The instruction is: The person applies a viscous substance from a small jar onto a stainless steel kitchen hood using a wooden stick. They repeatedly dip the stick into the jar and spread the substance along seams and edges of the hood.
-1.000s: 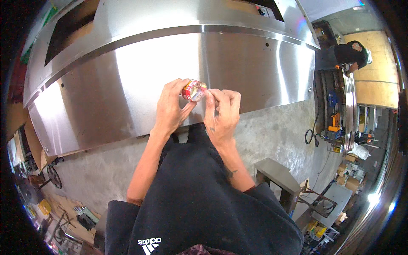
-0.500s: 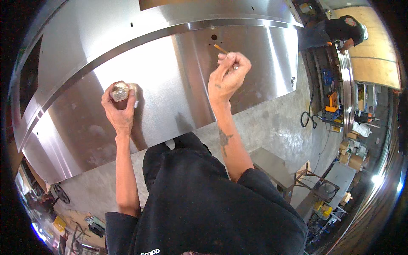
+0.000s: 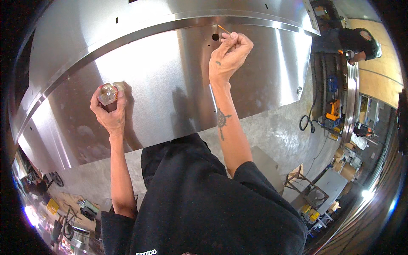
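My left hand is wrapped round a small clear round container, seen end-on, just above the steel panel. Whether it is a jar or a bottle I cannot tell. My right hand pinches a thin orange-yellow stick between thumb and fingers. The stick's far end points at the bent lip along the panel's far side; whether it touches the metal is unclear. Close to those fingertips is a round dark hole in the panel, with a tiny hole beside it.
Beyond the raised lip lies another shiny steel sheet. A co-worker in dark clothes leans at a bench on the far right. Concrete floor, a grey table and a metal-framed stand are to my right.
My right hand and the stick have moved farther away, up to the panel's lip. My left hand has shifted slightly left with the container. The whole view has moved a little.
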A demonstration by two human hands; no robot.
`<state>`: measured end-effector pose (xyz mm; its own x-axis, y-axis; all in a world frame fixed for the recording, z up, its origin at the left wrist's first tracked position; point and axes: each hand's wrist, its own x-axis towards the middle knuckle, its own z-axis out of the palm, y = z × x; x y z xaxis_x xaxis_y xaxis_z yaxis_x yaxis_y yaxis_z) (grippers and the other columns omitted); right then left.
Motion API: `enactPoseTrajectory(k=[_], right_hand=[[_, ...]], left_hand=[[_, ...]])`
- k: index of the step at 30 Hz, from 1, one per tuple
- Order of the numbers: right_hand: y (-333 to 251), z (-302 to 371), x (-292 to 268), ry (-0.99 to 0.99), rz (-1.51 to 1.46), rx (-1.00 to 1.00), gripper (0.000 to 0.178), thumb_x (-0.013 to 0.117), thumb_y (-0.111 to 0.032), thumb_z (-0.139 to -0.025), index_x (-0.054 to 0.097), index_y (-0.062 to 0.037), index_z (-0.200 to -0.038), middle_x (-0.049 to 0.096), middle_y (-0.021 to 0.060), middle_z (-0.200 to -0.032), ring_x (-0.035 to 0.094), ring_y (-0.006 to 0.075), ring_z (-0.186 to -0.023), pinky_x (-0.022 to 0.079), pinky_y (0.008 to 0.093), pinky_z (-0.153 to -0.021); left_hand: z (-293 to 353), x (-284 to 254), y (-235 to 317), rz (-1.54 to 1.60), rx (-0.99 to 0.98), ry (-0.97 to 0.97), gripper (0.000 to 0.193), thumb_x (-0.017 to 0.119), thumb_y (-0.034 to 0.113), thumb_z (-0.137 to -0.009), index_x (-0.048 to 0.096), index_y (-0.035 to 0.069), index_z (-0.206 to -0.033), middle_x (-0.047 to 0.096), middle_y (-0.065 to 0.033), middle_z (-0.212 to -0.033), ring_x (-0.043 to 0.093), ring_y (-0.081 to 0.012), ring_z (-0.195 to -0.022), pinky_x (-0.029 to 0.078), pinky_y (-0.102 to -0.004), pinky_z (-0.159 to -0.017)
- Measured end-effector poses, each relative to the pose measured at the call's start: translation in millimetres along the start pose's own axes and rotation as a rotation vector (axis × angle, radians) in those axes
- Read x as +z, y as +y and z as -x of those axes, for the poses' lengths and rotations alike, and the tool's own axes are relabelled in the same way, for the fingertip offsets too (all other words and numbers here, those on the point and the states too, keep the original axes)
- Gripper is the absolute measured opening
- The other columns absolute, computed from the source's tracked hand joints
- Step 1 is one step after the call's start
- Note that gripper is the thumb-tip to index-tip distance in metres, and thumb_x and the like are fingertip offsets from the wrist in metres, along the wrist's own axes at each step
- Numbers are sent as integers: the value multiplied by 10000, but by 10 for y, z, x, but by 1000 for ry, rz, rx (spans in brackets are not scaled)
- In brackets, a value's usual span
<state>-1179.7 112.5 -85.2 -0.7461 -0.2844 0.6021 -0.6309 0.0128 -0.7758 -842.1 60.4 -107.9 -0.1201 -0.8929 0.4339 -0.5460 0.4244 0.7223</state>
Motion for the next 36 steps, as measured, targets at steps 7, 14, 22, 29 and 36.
enactPoseTrajectory(k=[7, 14, 22, 29, 36], right_hand=[[75, -4, 12, 0, 15, -88, 145, 553, -133, -1137, 490, -2, -1138, 515, 131, -1115, 661, 201, -915, 569, 325, -757], [76, 6, 13, -3, 17, -92, 143, 563, -127, -1133, 508, 5, -1137, 518, 132, -1123, 611, 197, -936, 551, 332, -732], [76, -10, -4, -38, 131, -129, 162, 554, -143, -1141, 481, 2, -1143, 530, 110, -1121, 697, 175, -944, 612, 292, -817], [58, -13, 2, -45, 141, -118, 156, 550, -143, -1142, 482, -2, -1141, 527, 106, -1120, 696, 174, -948, 603, 292, -818], [64, 0, 48, -17, 58, -124, 129, 584, -115, -1124, 518, -4, -1135, 520, 137, -1106, 562, 238, -958, 497, 359, -734]], left_hand=[[-3, 11, 32, -33, -19, 15, 728, 917, 249, -892, 504, 42, -1454, 590, -175, -1428, 630, -300, -1289, 526, -422, -1098], [-4, 8, -3, -82, 10, 12, 724, 912, 251, -896, 503, 48, -1457, 588, -181, -1427, 640, -298, -1268, 546, -420, -1067], [13, 0, -72, -33, -2, -5, 729, 899, 202, -901, 478, 42, -1474, 585, -183, -1435, 649, -309, -1279, 556, -423, -1077], [-13, -8, -61, -55, 23, -5, 748, 908, 206, -889, 476, 39, -1477, 591, -181, -1433, 643, -311, -1291, 543, -428, -1096], [-30, -17, -25, -55, 15, 9, 730, 913, 219, -887, 499, 44, -1464, 600, -184, -1423, 635, -316, -1293, 525, -438, -1115]])
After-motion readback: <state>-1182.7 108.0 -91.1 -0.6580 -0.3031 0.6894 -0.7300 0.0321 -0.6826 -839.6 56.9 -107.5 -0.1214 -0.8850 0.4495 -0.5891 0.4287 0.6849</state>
